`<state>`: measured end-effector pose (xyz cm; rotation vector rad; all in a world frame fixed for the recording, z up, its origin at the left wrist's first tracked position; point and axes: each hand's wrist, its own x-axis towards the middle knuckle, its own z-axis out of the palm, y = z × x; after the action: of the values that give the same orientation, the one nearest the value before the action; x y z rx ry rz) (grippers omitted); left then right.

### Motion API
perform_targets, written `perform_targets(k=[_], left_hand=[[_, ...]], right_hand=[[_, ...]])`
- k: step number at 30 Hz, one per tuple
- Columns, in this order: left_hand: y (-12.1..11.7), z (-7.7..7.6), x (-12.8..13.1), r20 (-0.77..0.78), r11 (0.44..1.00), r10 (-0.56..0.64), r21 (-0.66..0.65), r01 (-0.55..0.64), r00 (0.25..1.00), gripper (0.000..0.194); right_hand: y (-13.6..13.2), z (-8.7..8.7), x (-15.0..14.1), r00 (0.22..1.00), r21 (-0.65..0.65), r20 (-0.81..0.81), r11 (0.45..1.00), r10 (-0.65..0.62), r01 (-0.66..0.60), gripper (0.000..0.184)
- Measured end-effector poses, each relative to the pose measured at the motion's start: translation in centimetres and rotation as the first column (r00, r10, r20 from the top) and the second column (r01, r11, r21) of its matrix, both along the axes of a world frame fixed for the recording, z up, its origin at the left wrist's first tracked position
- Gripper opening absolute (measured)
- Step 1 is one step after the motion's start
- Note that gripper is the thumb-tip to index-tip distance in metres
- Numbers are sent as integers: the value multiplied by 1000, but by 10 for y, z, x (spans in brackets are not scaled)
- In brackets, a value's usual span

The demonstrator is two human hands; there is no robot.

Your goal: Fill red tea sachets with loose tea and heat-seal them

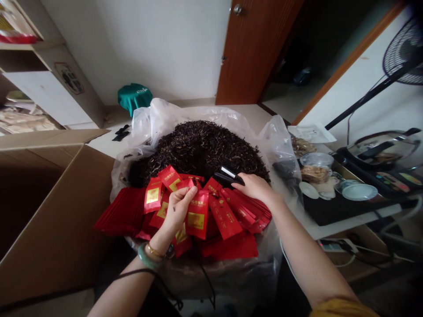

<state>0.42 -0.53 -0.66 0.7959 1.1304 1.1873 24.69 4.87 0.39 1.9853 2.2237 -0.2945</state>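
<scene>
A mound of dark, twisted dry tea leaves [211, 138] fills a large sack lined with clear plastic. Red foil tea packets [197, 220] with gold squares and lettering lie across its near side, some loose and some in stacks. My left hand [180, 203], wearing a jade bangle, is closed in a pinch at the top edge of a red packet over the pile. In my right hand [254, 187] is a black two-armed clamp-like tool [228, 176] with a white strip, held just above the packets and leaves. Its exact kind is unclear.
An open cardboard box [59, 220] stands close on the left. On the right, a side table [357, 215] carries dishes, a tea tray with a glass-lidded pot and a power strip [333, 245]. Behind are a green-covered stool [135, 97] and an open door [254, 48].
</scene>
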Motion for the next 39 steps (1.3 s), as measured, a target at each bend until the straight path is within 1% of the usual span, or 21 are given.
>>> perform_targets(k=[3,5,7,8,9,11,13,14,15,17,20,22,24,27,32,35,37,39], left_hand=[[-1,-1,-1,17,1000,0,12,-1,1000,48],[-2,-2,-1,21,1000,-6,20,6,1000,49],[-3,-2,0,4,1000,-15,22,14,1000,49],[-3,-2,1,-11,1000,-19,24,19,1000,49],[-4,-2,1,-27,999,-24,26,24,999,49],[-5,-1,3,-49,999,-34,28,36,998,50],[-6,-1,4,-63,998,-51,30,53,997,50],[-7,-1,5,-68,998,-60,33,63,996,50],[-8,-1,6,-72,996,-75,35,78,995,51],[-9,-1,6,-79,993,-107,47,111,991,51],[-10,-1,6,-99,988,-128,78,136,987,53],[-10,0,6,-116,985,-132,96,143,984,54],[-9,0,6,-140,977,-165,110,181,976,54],[-9,0,5,-180,961,-227,119,250,957,54],[-6,-3,4,-199,948,-254,143,284,947,52],[-4,-2,4,-195,937,-274,166,307,942,48],[-4,0,4,-185,925,-322,149,350,928,46],[-5,1,4,-199,906,-379,117,406,904,47]], right_hand=[[2,-8,0,1000,2,-20,1000,10,-10,36],[1,-8,-2,999,40,-38,999,21,-20,33],[-3,-3,-8,991,125,-123,992,45,-30,29],[-7,2,-13,975,171,-211,985,72,-36,27],[-12,7,-20,942,211,-318,977,109,-42,27],[-24,17,-36,810,241,-547,967,209,-86,29],[-37,24,-52,692,240,-664,957,283,-160,27],[-43,26,-59,650,237,-701,955,294,-177,25],[-47,26,-64,628,247,-720,955,296,-166,22],[-52,23,-71,610,269,-739,956,285,-120,16],[-52,19,-72,588,252,-771,965,244,-70,16],[-50,18,-71,567,222,-792,972,226,-78,14],[-48,18,-71,551,218,-801,971,235,-98,11],[-50,19,-73,531,235,-809,967,251,-98,9],[-53,20,-74,511,286,-814,956,277,-63,13],[-50,21,-71,492,267,-838,964,236,-7,15],[-47,20,-69,471,229,-862,973,187,34,15],[-45,18,-68,449,196,-880,979,155,47,15]])
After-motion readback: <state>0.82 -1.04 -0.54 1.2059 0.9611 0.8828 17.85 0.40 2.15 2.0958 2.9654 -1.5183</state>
